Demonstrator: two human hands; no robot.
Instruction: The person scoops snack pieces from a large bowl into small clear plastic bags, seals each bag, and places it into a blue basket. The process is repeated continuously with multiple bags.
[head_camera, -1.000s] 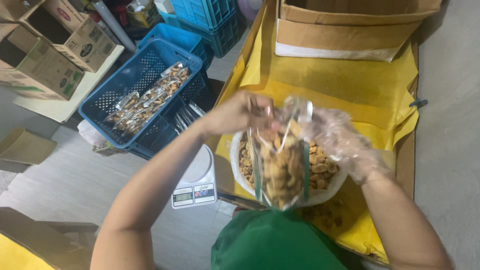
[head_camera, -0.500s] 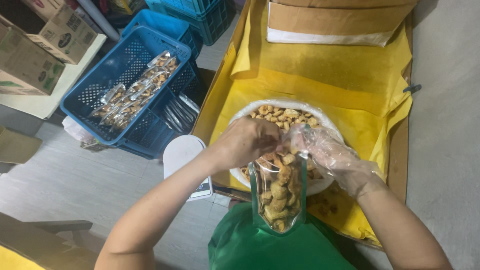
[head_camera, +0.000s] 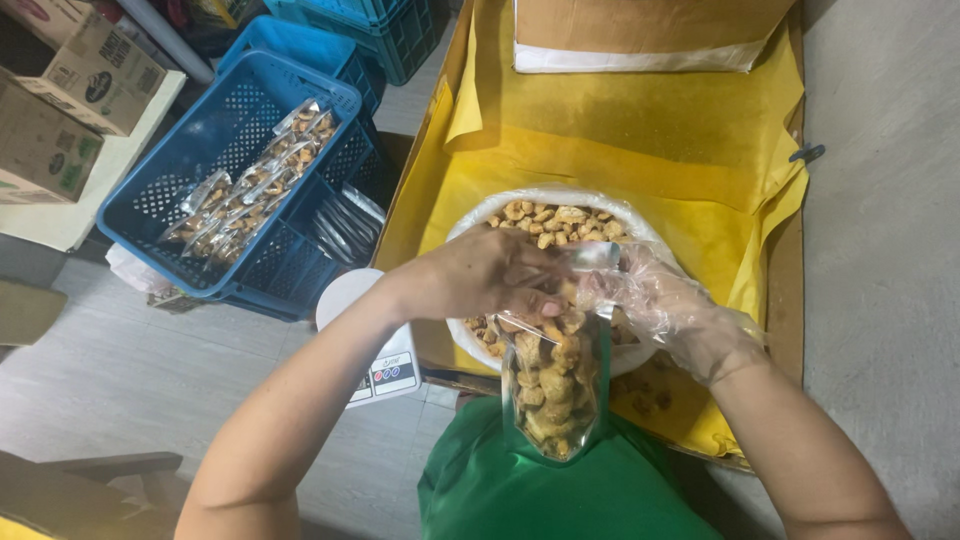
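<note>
A clear pouch (head_camera: 556, 385) with green side edges hangs upright over my lap, filled with golden fried snack pieces. My left hand (head_camera: 478, 275) is bare and pinches the pouch's top edge on the left. My right hand (head_camera: 672, 308), in a thin clear plastic glove, grips the top edge on the right. Just behind the pouch stands a white bowl (head_camera: 520, 200) holding more of the same snack pieces (head_camera: 555, 222).
The bowl rests on yellow paper (head_camera: 640, 140) lining a shallow cardboard tray, with a cardboard box (head_camera: 640, 30) at its far end. A white digital scale (head_camera: 378, 365) sits on the floor at left. Blue crates (head_camera: 225, 170) hold several filled pouches (head_camera: 250, 185). Cardboard boxes (head_camera: 60, 100) stand far left.
The pouch has come down from tilted over the bowl to hanging upright in front of me. Both hands moved to its top edge. The camera view shifted forward.
</note>
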